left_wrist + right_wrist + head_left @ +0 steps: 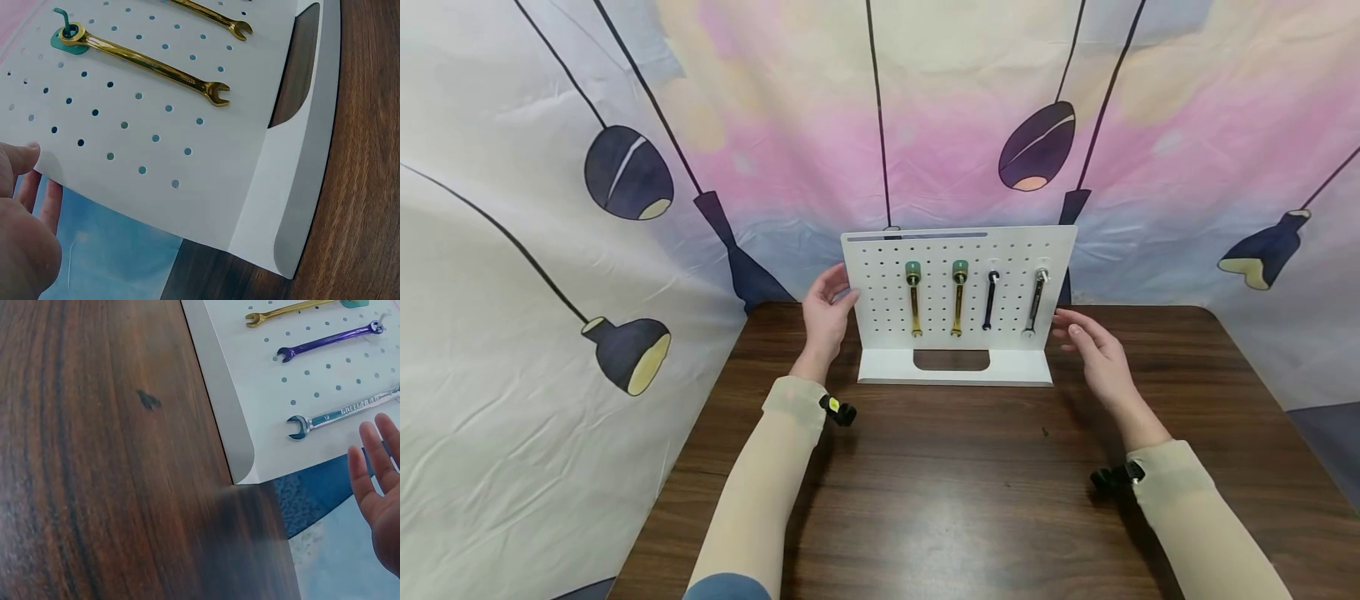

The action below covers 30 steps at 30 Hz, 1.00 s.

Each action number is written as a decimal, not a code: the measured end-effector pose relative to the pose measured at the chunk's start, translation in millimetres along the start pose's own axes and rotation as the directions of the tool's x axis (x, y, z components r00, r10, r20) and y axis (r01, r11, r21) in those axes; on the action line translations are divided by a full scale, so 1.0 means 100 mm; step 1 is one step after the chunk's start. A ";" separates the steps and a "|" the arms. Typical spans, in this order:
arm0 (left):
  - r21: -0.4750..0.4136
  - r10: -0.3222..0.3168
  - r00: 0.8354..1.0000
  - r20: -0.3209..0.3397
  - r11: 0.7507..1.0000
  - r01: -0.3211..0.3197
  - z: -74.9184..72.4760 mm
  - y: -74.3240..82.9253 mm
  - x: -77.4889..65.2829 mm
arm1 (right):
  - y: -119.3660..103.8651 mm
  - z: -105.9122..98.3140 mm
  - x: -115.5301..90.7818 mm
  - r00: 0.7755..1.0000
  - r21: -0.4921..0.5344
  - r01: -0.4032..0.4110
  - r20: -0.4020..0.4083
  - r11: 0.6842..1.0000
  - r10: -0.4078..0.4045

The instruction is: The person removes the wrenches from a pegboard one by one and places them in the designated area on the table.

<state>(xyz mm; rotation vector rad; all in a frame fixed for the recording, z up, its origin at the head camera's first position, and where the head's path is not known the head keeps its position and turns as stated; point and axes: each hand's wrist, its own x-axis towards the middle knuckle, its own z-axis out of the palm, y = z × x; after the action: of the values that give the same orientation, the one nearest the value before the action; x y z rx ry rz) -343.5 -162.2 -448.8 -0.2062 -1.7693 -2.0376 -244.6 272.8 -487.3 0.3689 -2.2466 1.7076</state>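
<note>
A white pegboard stand (878,329) stands upright on the table, wrenches hanging from its hooks. From left to right hang a gold wrench (915,310), a second gold wrench (958,308), a dark purple wrench (328,342) and a silver wrench (344,412). At the board's left edge, my left hand (826,318) pinches it, thumb in front and fingers behind. My right hand (1099,360) is beside the right edge with its fingers spread and fairly straight. Whether those fingertips touch the board I cannot tell.
The stand has a flat base with a cut-out slot and sits toward the back of a brown wooden table (940,492). A small dark mark (149,400) shows on the tabletop. Behind hangs a pastel cloth (790,108) printed with lamps.
</note>
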 end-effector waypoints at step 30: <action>0.005 -0.016 1.000 -0.024 1.000 0.016 0.08 0.25 -0.03 | 0.02 0.11 0.16 0.997 0.148 -0.074 -0.002 0.986 0.075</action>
<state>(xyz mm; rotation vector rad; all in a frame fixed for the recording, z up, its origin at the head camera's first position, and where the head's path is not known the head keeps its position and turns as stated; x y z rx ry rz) -331.6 -156.2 -426.4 -0.1657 -1.7671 -2.0373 -261.5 262.8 -485.9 0.3140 -2.1600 1.9176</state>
